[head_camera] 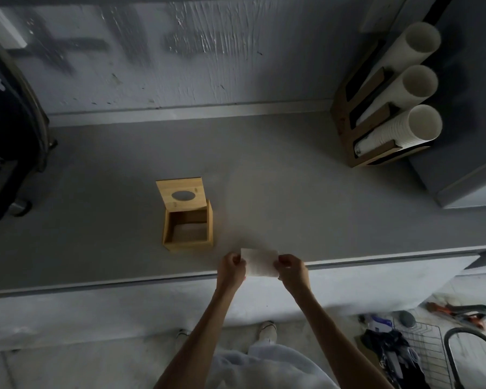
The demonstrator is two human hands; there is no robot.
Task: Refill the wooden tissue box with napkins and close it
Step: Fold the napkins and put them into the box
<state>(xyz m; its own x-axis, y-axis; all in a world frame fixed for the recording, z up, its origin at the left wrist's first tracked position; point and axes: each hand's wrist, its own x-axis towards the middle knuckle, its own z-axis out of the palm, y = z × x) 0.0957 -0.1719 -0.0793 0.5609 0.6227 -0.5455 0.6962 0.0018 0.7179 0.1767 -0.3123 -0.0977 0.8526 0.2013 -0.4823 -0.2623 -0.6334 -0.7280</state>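
Note:
The wooden tissue box stands on the grey counter, left of centre. Its lid, with an oval hole, is swung up and back, so the box is open, and its inside looks empty. Near the counter's front edge I hold a white stack of napkins between both hands. My left hand grips its left side and my right hand grips its right side. The napkins hang just right of the box and nearer to me, apart from it.
A wooden rack with three stacks of white paper cups stands at the back right against the wall. A dark machine sits at the left edge. Below the counter to the right are a wire basket and clutter on the floor.

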